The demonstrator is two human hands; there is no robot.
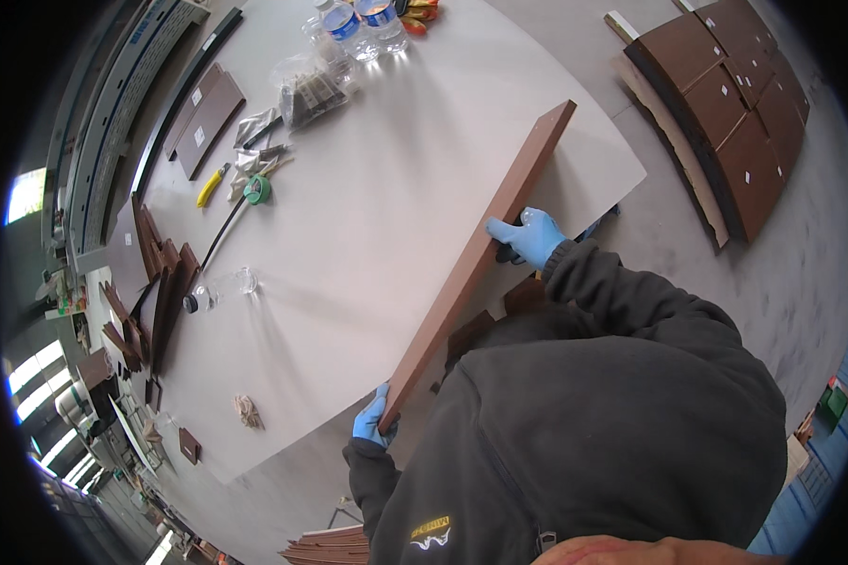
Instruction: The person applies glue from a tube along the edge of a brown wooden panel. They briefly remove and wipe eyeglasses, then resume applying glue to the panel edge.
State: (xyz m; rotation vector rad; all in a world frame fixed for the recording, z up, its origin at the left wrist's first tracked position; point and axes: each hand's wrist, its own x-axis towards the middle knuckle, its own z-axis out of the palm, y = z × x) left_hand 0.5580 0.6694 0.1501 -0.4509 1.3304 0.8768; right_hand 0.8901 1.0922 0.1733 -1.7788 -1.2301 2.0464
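Observation:
A long, narrow reddish-brown board lies slantwise along the near edge of the white table. In a blue glove, my left hand is closed round the board's near left end. My right hand, also in a blue glove, grips the board's near edge around its middle, thumb on top and the other fingers partly hidden under it. The board's far end reaches toward the table's right corner.
Brown panels are stacked at the right. On the table lie a yellow cutter, a green tape roll, a bag of parts, water bottles, a bottle on its side and brown offcuts at the left.

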